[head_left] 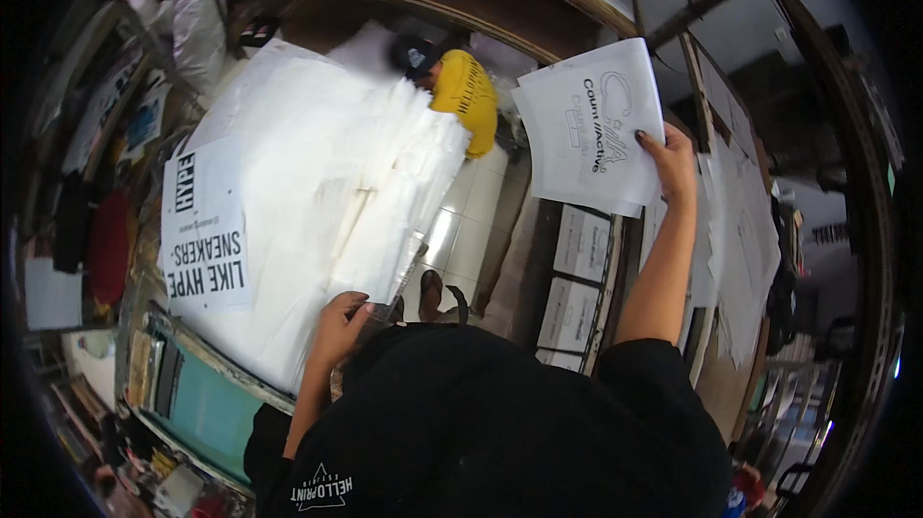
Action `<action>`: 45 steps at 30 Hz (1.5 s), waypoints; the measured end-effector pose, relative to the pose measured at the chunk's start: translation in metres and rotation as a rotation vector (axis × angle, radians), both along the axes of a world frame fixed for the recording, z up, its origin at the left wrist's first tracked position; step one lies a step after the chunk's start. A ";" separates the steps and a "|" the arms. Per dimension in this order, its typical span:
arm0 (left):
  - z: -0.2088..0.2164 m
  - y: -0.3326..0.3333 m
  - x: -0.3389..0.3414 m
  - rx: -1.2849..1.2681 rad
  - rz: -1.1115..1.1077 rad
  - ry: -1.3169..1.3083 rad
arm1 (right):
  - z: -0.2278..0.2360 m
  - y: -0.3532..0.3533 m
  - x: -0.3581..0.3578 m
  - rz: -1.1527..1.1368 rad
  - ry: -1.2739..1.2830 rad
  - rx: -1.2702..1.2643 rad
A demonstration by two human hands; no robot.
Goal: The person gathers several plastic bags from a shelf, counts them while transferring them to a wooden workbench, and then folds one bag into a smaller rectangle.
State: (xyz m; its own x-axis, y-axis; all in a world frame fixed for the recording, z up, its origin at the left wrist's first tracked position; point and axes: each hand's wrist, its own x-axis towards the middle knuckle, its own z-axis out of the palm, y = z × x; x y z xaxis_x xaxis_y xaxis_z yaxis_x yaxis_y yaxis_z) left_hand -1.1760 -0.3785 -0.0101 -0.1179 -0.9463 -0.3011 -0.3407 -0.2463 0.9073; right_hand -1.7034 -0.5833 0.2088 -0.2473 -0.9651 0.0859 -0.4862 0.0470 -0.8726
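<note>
My right hand (673, 164) holds a few thin white printed sheets (567, 138) by their right edge, thumb on top. The sheets hang in the air with black lettering and an outline drawing facing up. My left hand (338, 328) is at the near corner of a large pile of white sheets (288, 201), its fingers curled together against the pile's edge. What lies between those fingers is hidden. A bigger printed sheet (207, 229) with bold black lettering rests on the left side of the pile.
Beyond the pile, a person in a yellow shirt (467, 100) and dark cap bends low. Labelled boxes (580, 239) fill a shelf under the held sheets. More papers (740, 249) lie at the right. A teal panel (207, 412) stands near left; tiled floor (471, 205) shows between.
</note>
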 end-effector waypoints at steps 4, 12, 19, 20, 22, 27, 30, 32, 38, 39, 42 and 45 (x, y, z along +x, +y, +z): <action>0.000 -0.013 -0.011 -0.004 -0.091 0.006 | -0.040 0.016 -0.020 -0.092 0.124 0.078; 0.005 -0.028 -0.029 0.136 -0.253 -0.001 | -0.129 0.047 -0.017 -0.234 0.381 0.197; 0.010 -0.043 -0.050 0.091 -0.300 0.047 | -0.159 0.067 -0.030 -0.252 0.349 0.274; 0.012 -0.046 -0.054 0.096 -0.307 0.052 | -0.160 0.068 -0.033 -0.245 0.339 0.294; 0.022 -0.052 -0.063 0.064 -0.354 -0.004 | -0.180 0.074 -0.038 -0.217 0.405 0.294; 0.028 -0.053 -0.077 0.068 -0.390 -0.062 | -0.243 0.083 -0.024 -0.233 0.588 0.288; 0.018 -0.051 -0.078 0.124 -0.417 -0.100 | -0.263 0.088 -0.005 -0.250 0.497 0.385; 0.013 -0.050 -0.079 0.130 -0.443 -0.127 | -0.281 0.090 0.000 -0.244 0.484 0.393; 0.025 -0.052 -0.101 0.203 -0.440 -0.195 | -0.328 0.075 -0.017 -0.311 0.332 0.479; 0.026 -0.055 -0.106 0.224 -0.475 -0.244 | -0.347 0.073 -0.034 -0.358 0.286 0.469; 0.024 -0.065 -0.119 0.276 -0.556 -0.335 | -0.426 0.086 -0.093 -0.619 0.084 0.450; 0.010 -0.061 -0.126 0.307 -0.568 -0.289 | -0.478 0.112 -0.144 -0.821 -0.325 0.310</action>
State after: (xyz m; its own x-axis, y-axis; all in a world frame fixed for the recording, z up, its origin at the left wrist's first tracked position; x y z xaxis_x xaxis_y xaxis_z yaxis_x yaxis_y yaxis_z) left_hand -1.3015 -0.4391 0.0003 -0.4428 -0.6295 -0.6385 -0.7093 -0.1896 0.6789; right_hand -1.8473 -0.4710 -0.2694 -0.8283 -0.4461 -0.3390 0.0676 0.5211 -0.8508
